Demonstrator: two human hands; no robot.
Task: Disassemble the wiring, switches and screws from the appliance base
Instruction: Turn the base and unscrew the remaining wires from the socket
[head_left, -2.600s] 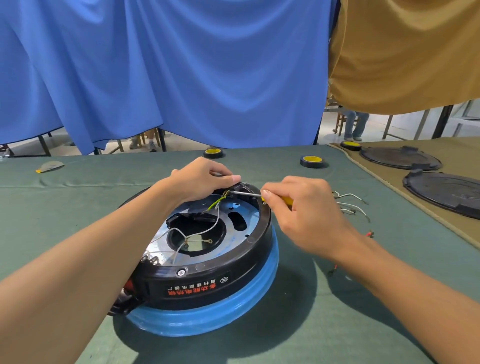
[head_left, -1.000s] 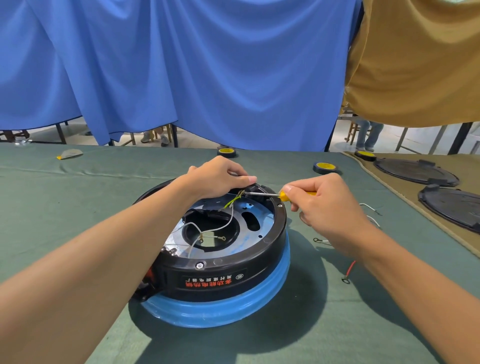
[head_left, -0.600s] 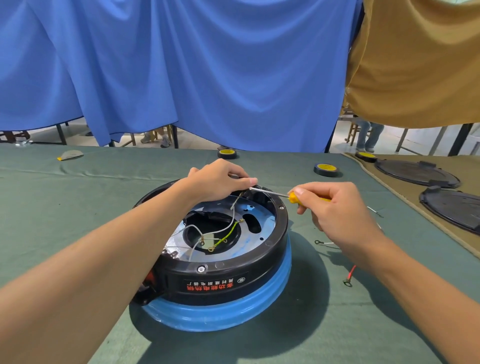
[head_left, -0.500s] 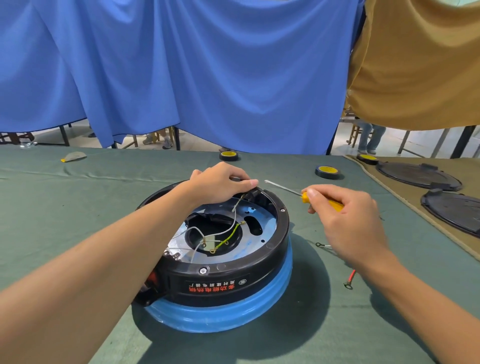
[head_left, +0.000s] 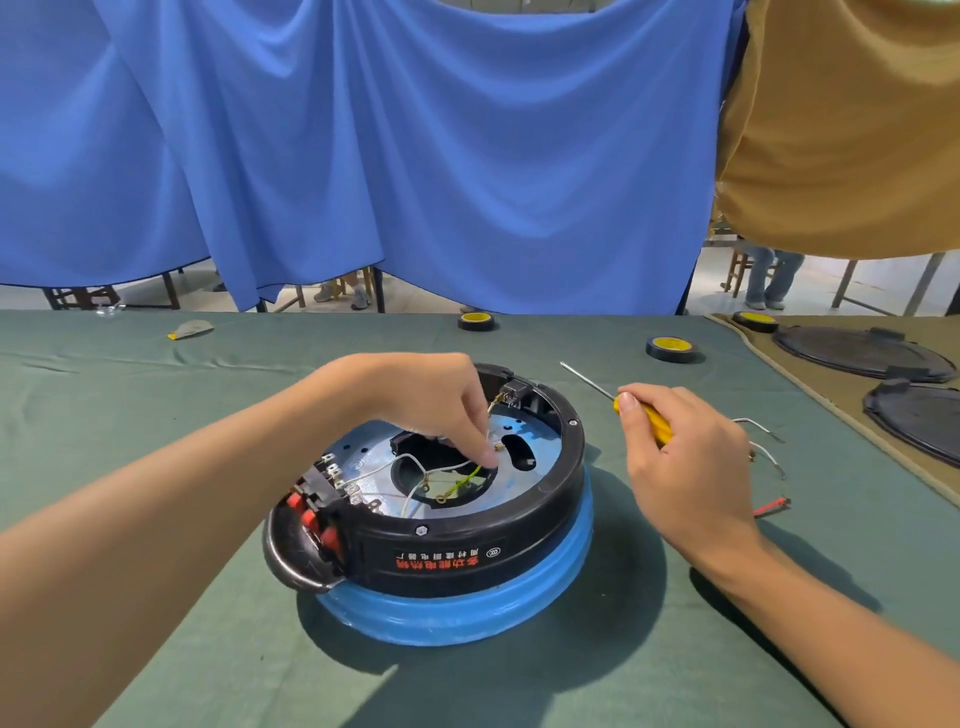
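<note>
Yellow-green wire (head_left: 465, 480) now lies slack inside the appliance base (head_left: 467, 545) on the green cloth (head_left: 156, 389) — freed, I'd say — as the right hand (head_left: 680, 457), gripping the screwdriver (head_left: 649, 418), has drawn back. The left hand (head_left: 436, 405) dips among the wires; pinching one? Can't tell.

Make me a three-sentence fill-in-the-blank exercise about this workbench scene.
The right hand grips a slim metal screwdriver by its ____ handle. The left hand pinches a thin pale wire inside the round black appliance base, which sits on a ____ ring. Loose wires lie on the green tablecloth to the ____ of the base.
Missing words: yellow; blue; right.
</note>
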